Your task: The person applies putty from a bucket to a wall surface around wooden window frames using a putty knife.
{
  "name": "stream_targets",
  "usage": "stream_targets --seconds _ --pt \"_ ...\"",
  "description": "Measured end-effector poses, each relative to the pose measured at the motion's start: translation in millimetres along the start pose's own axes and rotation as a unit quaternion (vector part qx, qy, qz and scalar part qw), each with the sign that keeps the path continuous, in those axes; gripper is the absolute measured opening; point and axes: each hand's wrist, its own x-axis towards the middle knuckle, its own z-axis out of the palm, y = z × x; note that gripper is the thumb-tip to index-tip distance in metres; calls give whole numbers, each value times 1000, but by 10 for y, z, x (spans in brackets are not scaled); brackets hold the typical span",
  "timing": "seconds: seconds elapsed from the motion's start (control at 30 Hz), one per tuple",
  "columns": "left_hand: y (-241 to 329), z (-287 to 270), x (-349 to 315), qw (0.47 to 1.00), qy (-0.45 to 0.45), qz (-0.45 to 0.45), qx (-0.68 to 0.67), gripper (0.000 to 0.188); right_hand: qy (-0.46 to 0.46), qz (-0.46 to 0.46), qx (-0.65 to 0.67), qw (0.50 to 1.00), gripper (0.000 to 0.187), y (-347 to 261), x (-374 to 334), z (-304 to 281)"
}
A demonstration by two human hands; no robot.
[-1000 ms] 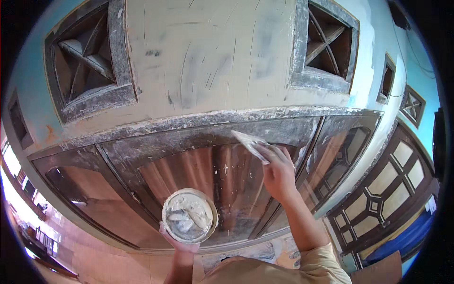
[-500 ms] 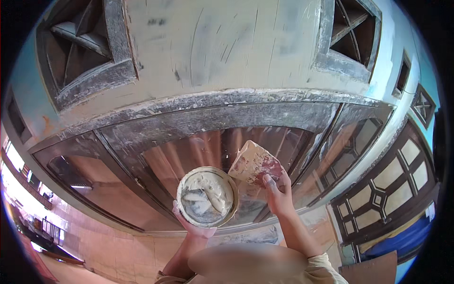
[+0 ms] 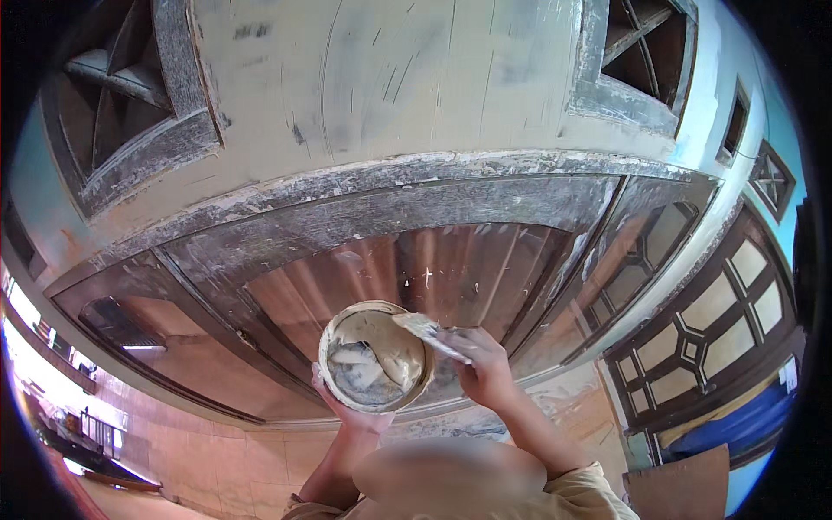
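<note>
My left hand is wrapped round the underside and left side of a round tub, holding it tilted so its inside shows. Creamy putty coats the tub, with a greyish patch low in it. My right hand grips a flat, putty-smeared spreader, thumb and fingers on opposite faces. The spreader is seen nearly edge-on, its tip over the tub's upper right rim; I cannot tell whether it touches the rim.
Ahead is a putty-patched wall with latticed vents. Below it stands a worn wooden frame with glass panes. A dark panelled door stands at right, near a brown board. Tiled floor lies below.
My right hand has moved left and slightly down, turning the spreader from face-on to nearly edge-on and bringing it to the tub's rim. My left hand still holds the tub in nearly the same place.
</note>
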Motion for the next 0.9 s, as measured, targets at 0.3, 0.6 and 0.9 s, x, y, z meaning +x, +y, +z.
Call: stream_targets --seconds 0.3,0.6,0.9 --pt "-56 38 -29 994 -10 69 84 73 29 168 -19 985 34 232 -59 -578" --pt "-330 287 -87 966 -209 46 146 102 -14 308 300 903 18 67 -65 -889" --pt "-544 365 1 904 -328 91 259 108 4 252 353 901 25 141 -82 -937"
